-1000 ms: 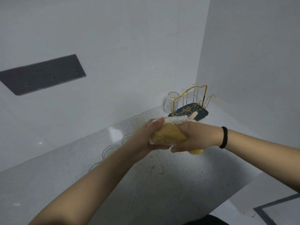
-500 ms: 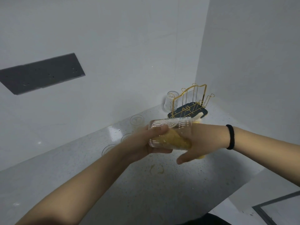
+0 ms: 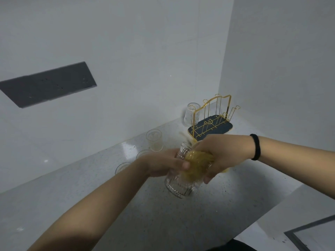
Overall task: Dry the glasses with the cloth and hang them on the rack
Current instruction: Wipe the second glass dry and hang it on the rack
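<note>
- The left hand [image 3: 163,164] is curled round the side of a ribbed clear glass [image 3: 183,180], thumb across its front; the fingers behind the glass are hidden.
- The glass is held in the air between the two hands, tilted, its thick base low and toward the camera. Its mouth points up and away and is blurred, so the rim cannot be made out.
- The right hand [image 3: 223,154] grips a yellow cloth [image 3: 196,164] bunched against the upper part of the glass. Through the ribbed wall I cannot tell whether the cloth lies inside the glass or wraps its outside. A corner of cloth shows below the right palm.
- A pale streak just above the right hand's knuckles is motion blur; what it belongs to cannot be told.
- The right wrist wears a black band [image 3: 256,147].
- Beyond the right hand, near the wall corner, stands a gold wire rack [image 3: 213,113] on a dark tray [image 3: 223,128]; its near edge is covered by the right hand.
- One hung glass [image 3: 191,115] sits upside down at the rack's left end, beyond and between the hands.
- Beyond the left hand an upright glass [image 3: 154,140] stands on the speckled counter [image 3: 126,205].
- Two more glass rims [image 3: 123,166] peek out along the far side of the left forearm, largely hidden by it.
</note>
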`<state>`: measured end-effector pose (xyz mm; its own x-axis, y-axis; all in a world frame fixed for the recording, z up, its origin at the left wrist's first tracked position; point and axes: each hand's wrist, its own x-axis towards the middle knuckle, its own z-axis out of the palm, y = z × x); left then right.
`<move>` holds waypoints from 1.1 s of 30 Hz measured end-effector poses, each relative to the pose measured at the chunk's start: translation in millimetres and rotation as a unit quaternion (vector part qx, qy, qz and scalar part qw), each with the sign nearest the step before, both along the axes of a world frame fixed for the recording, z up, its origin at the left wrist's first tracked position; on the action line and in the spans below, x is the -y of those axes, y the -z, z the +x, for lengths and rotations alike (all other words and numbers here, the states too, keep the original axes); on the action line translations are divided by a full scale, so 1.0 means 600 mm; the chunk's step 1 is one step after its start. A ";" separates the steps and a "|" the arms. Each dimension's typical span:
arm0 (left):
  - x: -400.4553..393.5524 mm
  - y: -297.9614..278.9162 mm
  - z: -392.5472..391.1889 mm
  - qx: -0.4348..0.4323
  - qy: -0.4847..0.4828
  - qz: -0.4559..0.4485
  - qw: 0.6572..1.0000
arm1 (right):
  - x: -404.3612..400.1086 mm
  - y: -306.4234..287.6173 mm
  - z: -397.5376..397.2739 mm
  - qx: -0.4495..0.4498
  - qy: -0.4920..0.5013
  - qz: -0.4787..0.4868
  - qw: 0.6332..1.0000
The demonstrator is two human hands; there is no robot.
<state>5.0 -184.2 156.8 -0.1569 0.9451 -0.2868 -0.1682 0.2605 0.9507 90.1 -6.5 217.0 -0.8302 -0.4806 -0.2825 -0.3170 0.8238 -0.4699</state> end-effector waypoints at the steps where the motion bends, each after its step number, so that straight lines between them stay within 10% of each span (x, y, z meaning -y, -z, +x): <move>1: -0.005 0.004 0.004 0.020 0.001 0.010 1.000 | -0.002 -0.002 0.000 -0.004 0.024 -0.011 1.000; 4: -0.001 0.023 0.008 0.079 -0.087 0.042 0.992 | -0.023 -0.009 -0.002 -0.076 0.165 -0.106 0.978; 10: -0.017 0.014 0.009 0.178 -0.305 0.153 0.923 | -0.011 0.047 0.011 -0.168 0.402 -0.368 0.822; 18: -0.059 -0.003 0.039 0.229 -0.431 0.177 0.854 | 0.124 0.098 0.017 -0.132 0.430 -0.554 0.701; 24: -0.085 -0.018 0.066 0.270 -0.469 0.152 0.827 | 0.102 0.053 -0.011 -0.010 0.535 -0.661 0.526; 33: -0.087 -0.029 0.056 0.286 -0.495 0.146 0.807 | 0.118 0.057 -0.009 0.002 0.532 -0.631 0.565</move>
<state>38.7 -132.0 174.3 -0.7980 0.4771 -0.3682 -0.5896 -0.4914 0.6410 84.9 -77.5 182.8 -0.8398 0.4681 -0.2751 0.0457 -0.4439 -0.8949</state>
